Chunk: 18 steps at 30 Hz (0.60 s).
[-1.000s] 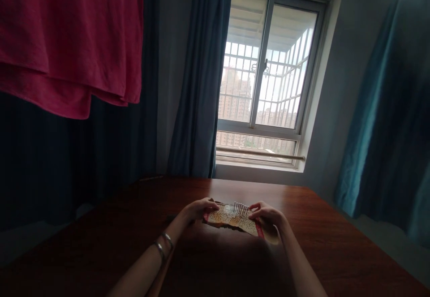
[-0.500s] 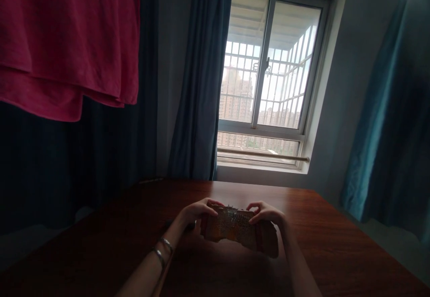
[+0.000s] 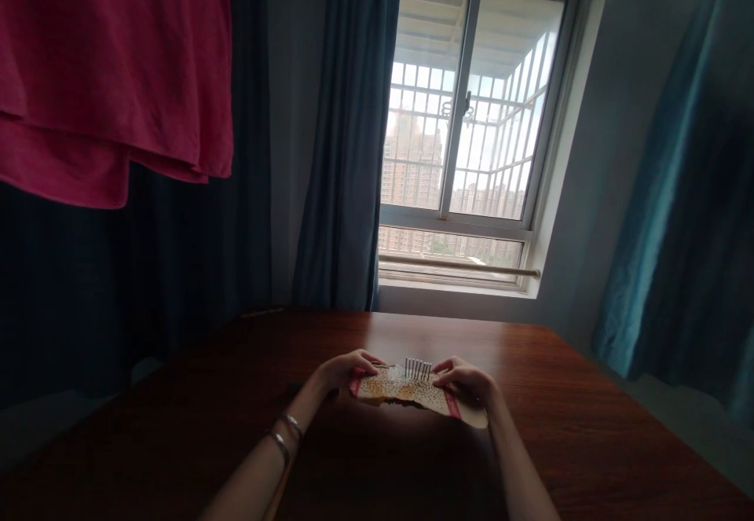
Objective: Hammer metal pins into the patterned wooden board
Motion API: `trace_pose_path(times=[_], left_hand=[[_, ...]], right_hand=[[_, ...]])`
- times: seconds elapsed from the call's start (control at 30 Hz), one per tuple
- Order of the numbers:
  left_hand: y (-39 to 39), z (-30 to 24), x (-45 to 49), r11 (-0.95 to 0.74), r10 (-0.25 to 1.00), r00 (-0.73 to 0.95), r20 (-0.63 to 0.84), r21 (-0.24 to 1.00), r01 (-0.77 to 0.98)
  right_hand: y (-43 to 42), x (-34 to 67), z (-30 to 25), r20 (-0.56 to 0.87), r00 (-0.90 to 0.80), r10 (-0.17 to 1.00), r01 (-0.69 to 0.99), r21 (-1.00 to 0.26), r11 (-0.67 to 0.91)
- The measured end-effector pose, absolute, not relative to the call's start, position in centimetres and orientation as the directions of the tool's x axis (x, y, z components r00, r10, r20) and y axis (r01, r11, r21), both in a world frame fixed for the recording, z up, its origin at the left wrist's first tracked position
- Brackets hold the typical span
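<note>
Well, that speckled, ragged-edged cream board with red bands runs left to right, pins upright; left hand and right hand pinch it.

A ragged, speckled cream panel with red bands is spanning the left hand and right hand over a brown wooden table. Thin metallic prongs are rising along its far side, beside the right hand. Behind, a grey-framed glass window is standing between long blue fabric curtains.
</note>
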<state>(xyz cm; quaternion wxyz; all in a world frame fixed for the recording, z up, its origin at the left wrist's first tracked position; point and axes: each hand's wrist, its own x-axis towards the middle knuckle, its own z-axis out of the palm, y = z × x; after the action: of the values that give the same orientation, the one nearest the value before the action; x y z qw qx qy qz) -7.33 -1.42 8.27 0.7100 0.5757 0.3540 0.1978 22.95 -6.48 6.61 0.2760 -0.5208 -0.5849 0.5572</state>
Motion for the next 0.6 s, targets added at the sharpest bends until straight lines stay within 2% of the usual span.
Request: trace_pose_path(times=[0.17,0.33,0.47,0.6], left_hand=[[-0.2,6.7,-7.4,0.299,0.648,0.705,-0.288,0.948,0.113],[0.7,5.4,-7.4,0.295,0.580,0.771,-0.263,0.950,0.103],[1.0,4.9,-7.1,0.319,0.606,0.753,-0.256,0.945,0.065],[1.4,4.3,-6.6,0.397,0.647,0.697,-0.310,0.917,0.040]], right_hand=[[-6.3,22.5,5.8,-0.264,-0.419,0.869,0.224,-0.957,-0.183],[-6.5,22.7,5.4,-0.270,-0.451,0.851,0.189,-0.960,-0.204],[-6.7,22.8,5.2,-0.263,-0.436,0.861,0.165,-0.964,-0.210],[-7.0,23.3,4.8,-0.236,-0.335,0.912,0.132,-0.970,-0.203]])
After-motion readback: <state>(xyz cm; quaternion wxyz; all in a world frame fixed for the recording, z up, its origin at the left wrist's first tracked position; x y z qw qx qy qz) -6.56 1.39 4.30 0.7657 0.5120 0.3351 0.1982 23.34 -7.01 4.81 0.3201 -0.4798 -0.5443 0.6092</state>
